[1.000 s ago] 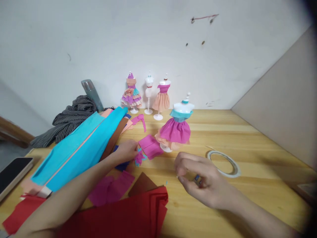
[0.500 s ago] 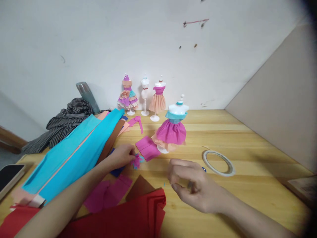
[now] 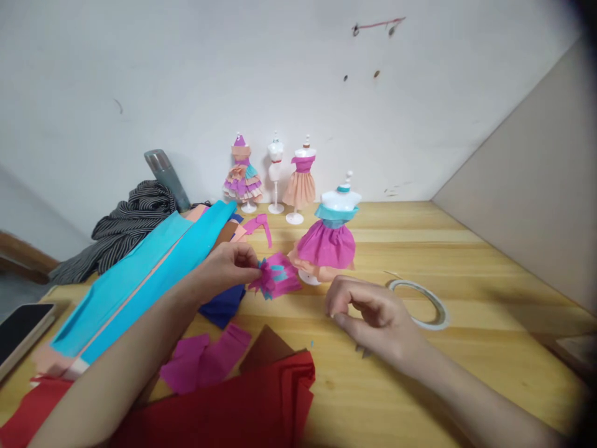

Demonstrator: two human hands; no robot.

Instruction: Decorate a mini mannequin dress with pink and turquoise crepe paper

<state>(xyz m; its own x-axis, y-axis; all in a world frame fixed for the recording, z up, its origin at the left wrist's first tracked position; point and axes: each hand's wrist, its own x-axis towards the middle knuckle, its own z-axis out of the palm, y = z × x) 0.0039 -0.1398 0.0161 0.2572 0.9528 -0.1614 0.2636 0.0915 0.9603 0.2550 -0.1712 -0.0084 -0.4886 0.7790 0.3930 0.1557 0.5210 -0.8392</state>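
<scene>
My left hand (image 3: 229, 263) pinches a small magenta and cyan paper flower (image 3: 269, 278) and holds it just above the wooden table (image 3: 466, 261), over a magenta paper piece (image 3: 288, 278). My right hand (image 3: 373, 314) hovers lower right of it, thumb and fingers curled together around something I cannot make out. Just behind stands a small white mannequin (image 3: 333, 233) in a magenta skirt with a cyan top. A ring of tape (image 3: 422, 303) lies right of my right hand.
Three more small mannequins (image 3: 275, 174) stand by the wall. Cyan paper sheets (image 3: 140, 280), red sheets (image 3: 242, 404), magenta scraps (image 3: 205, 361) and blue paper (image 3: 224, 305) cover the left and front. A striped cloth (image 3: 125, 227), a grey bottle (image 3: 163, 174) and a phone (image 3: 21, 326) are at left.
My left hand lifted the paper flower off the table and moved it up and right. My right hand shifted slightly up toward the mannequin.
</scene>
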